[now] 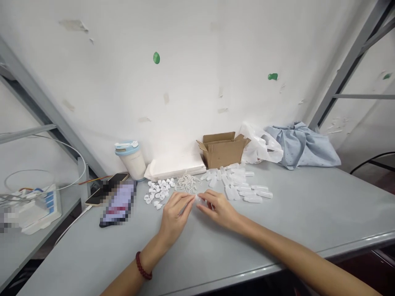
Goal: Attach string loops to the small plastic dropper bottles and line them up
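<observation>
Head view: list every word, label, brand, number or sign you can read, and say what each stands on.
No text can be read anywhere.
Phone screen: blurred out, unreadable.
White socket strip: markings too blurred to read.
Cardboard box, cup, clear vials: no print visible.

1. Two hands: left hand [174,218] and right hand [220,209].
2. One cardboard box [222,152].
3. One lidded cup [132,158].
4. Two phones: a tan phone [105,187] and a dark phone [119,204].
5. One plastic bag [261,146], one blue cloth [304,144].
6. One red bracelet [142,266].
7. White caps [159,191], small clear bottles [243,187], thin white bits [187,183]: one heap of each, too many for me to count from here.
</observation>
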`<state>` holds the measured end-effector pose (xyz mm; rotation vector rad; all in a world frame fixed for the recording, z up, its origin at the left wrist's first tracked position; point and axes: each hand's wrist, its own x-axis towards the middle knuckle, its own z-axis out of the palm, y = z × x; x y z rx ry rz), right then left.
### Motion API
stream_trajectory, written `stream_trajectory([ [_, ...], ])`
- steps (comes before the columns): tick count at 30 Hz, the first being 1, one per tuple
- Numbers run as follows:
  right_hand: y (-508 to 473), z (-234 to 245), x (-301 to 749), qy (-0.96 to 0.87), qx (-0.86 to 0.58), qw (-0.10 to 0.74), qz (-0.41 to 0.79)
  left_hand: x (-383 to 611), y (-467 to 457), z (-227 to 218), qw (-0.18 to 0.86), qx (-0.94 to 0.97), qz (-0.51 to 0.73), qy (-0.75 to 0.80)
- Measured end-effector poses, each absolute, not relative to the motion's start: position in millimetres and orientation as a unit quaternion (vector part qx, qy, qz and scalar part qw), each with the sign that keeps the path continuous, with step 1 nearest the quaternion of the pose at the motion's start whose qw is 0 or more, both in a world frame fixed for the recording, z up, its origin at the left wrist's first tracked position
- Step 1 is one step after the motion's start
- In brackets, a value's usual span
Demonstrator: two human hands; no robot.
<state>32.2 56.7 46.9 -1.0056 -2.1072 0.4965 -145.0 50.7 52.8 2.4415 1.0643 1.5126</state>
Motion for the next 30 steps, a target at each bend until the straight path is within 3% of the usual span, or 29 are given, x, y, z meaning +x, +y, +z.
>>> stream_trajectory([
  [5,61,43,33,-0.821,-0.393,0.38,0.166,-145,58,50,-0.003,0.816,0.48,0.322],
  [11,67,37,34,-0.815,-0.37,0.415,0.163,-141,53,51,0.053,0.842,0.45,0.293],
  [17,62,40,35,-0.841,-0.34,0.403,0.121,-144,52,67,0.289,0.706,0.442,0.472],
  [22,54,39,33,-0.894,-0.305,0.316,0.085,-148,58,70,0.46,0.655,0.399,0.447],
  [30,55,44,33,-0.903,-0.349,0.231,0.093,-155,68,63,0.608,0.471,0.467,0.436],
])
